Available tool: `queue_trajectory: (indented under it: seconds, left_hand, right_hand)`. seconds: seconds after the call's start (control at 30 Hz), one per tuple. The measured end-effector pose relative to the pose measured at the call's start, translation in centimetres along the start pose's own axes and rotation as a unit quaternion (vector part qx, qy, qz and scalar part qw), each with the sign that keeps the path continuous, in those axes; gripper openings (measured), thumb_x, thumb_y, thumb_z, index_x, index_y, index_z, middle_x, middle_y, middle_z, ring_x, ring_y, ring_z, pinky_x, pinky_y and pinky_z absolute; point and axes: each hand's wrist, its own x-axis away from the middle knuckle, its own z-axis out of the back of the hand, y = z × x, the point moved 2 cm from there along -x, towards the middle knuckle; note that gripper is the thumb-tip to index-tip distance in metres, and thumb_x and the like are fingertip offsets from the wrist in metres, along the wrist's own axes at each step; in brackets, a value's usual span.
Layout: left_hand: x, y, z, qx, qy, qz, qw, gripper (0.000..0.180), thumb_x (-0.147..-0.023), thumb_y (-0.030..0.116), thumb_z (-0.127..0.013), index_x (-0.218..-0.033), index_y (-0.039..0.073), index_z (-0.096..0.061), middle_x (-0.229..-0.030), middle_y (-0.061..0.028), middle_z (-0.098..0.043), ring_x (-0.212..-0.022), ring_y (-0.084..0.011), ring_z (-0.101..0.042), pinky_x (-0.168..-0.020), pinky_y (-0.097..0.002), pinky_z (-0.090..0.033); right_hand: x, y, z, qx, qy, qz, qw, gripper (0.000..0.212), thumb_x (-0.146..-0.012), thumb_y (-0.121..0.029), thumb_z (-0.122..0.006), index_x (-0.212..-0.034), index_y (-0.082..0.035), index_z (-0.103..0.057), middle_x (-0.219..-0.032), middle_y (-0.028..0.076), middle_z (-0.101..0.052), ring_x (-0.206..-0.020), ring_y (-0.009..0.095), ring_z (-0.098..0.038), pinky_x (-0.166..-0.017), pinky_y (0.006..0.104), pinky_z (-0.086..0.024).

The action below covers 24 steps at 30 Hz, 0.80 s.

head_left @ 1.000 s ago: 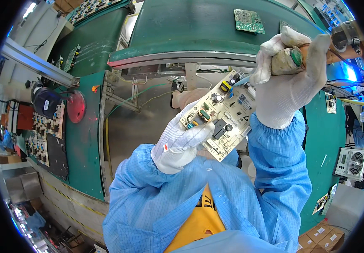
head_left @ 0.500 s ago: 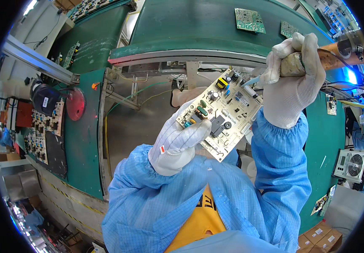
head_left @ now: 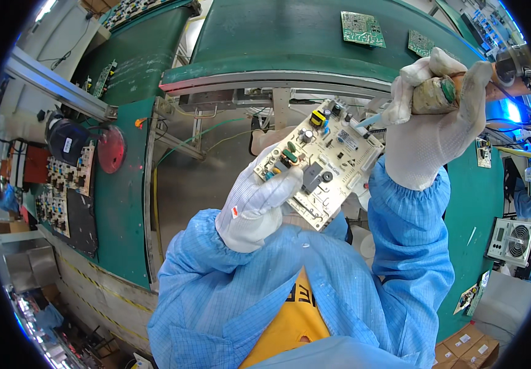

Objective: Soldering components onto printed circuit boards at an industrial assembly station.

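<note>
Shift: right hand point(head_left: 435, 132) is unfolding one digit, baring the wrapped tool's point(head_left: 430, 98) green end; circuit board point(head_left: 342, 154) is sitting slightly farther left.
Left hand point(head_left: 252, 206): fingers are clamping the board's left edge before the chest.
Right fingers: partly curling around the tool, its pale-blue nozzle point(head_left: 370, 121) pointing at the board's upper right.
Room: floor point(head_left: 185, 197) is showing between board and left worktop point(head_left: 124, 240); conveyor belt point(head_left: 265, 37) is running above.

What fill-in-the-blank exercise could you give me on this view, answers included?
The ____ hand holds the board.
The right hand grasps a tool whose tip is pale ____.
Both gloves are coloured ____.
The round disc at the picture's left is coloured ____.

Missing words: left; blue; white; red.
</note>
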Motion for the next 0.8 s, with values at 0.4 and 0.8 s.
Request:
queue_trajectory:
  seconds: [0.4, 0.8]
  left_hand:
    - [-0.5, 2.0, -0.8, 0.279, -0.019, 0.131, 0.951, 0.037, -0.092, 0.008, -0.058, -0.126, -0.001, -0.050, -0.108, -0.0074, -0.063, -0.098, -0.0140, -0.062, -0.087, -0.0300, -0.052]
    - [-1.4, -1.6, 2.0, -0.105, -0.003, -0.005, 0.994, 0.030, -0.091, 0.005, -0.057, -0.120, -0.001, -0.054, -0.107, -0.0109, -0.063, -0.095, -0.0169, -0.064, -0.085, -0.0302, -0.052]
  right_hand:
    - [0.4, 0.4, 2.2, -0.097, -0.100, -0.085, 0.987, 0.041, -0.100, -0.037, -0.045, -0.104, 0.001, -0.059, -0.079, 0.008, -0.062, -0.066, 0.012, -0.061, -0.047, 0.0214, -0.047]
    - [-0.4, -0.5, 1.2, -0.142, -0.092, -0.060, 0.984, 0.039, -0.097, -0.036, -0.049, -0.104, 0.000, -0.059, -0.083, 0.009, -0.062, -0.069, 0.012, -0.059, -0.053, 0.0228, -0.048]
